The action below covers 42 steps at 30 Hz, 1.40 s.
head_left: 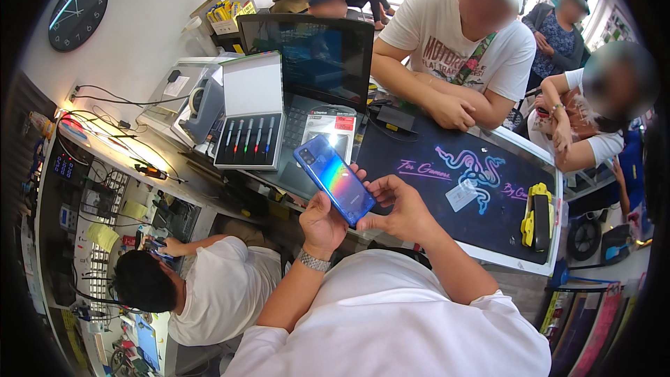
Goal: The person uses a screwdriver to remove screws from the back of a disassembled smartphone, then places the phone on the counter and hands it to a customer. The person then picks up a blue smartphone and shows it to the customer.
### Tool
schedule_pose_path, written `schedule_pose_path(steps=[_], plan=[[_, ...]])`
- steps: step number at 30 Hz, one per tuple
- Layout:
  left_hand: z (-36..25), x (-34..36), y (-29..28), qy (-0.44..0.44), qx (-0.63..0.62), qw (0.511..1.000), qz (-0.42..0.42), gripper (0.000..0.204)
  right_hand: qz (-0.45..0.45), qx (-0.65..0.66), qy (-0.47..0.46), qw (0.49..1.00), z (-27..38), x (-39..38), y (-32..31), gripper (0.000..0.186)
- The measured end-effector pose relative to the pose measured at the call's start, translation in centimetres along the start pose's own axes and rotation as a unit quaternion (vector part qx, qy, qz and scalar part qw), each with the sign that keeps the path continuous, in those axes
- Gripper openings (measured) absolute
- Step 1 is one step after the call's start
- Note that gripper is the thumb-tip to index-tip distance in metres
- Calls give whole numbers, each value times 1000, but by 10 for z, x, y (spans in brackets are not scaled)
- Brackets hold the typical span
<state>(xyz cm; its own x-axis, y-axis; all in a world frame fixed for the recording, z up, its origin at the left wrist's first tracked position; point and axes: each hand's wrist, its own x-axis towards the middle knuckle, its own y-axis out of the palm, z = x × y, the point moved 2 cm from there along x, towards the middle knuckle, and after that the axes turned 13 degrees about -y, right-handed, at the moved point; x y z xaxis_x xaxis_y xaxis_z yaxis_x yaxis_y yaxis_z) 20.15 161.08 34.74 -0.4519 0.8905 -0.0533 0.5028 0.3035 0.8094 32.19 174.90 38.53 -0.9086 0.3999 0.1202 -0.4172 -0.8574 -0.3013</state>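
Observation:
A blue smartphone (333,176) is tilted in front of me, its glossy back facing up with a rainbow sheen and a camera block at the upper left corner. My left hand (322,229) is closed round its lower left edge, with fingertips showing past the far edge; a metal watch is on that wrist. At the phone's lower right end, my right hand (401,208) pinches the edge between thumb and fingers. Beneath and beyond the phone lie an open laptop (307,63) and a small blister pack (331,126) resting on it.
An open box of pens (249,138) sits on the laptop's left side. Right of my hands, a dark printed mat (426,181) carries a small card (460,195) and a yellow-black tool (537,218). A person in white (460,56) leans on the counter opposite; a co-worker (223,286) sits at my left.

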Motion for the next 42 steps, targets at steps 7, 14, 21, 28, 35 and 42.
schedule_pose_path(steps=[7, 14, 21, 28, 35, 42], plan=[[5, -4, -11, 1, 36, 998, 54, 74, 22, 52, 45, 997, -7, -2, 9, 96], [4, -9, -11, 17, 124, 989, 79, 65, 37, 82, 47, 995, -22, -2, 14, 87], [2, -16, -9, 2, 130, 987, 96, 77, 18, 165, -33, 986, -32, -5, 21, 85], [0, -25, -5, 27, 176, 980, 93, 81, 35, 191, -2, 981, -21, -8, 25, 83], [12, -61, -1, 42, 175, 984, 9, 73, 132, 226, 19, 965, -14, -11, 33, 79], [30, -141, 15, 150, 186, 967, -93, 81, 228, 252, -56, 939, -11, -40, 72, 100]])
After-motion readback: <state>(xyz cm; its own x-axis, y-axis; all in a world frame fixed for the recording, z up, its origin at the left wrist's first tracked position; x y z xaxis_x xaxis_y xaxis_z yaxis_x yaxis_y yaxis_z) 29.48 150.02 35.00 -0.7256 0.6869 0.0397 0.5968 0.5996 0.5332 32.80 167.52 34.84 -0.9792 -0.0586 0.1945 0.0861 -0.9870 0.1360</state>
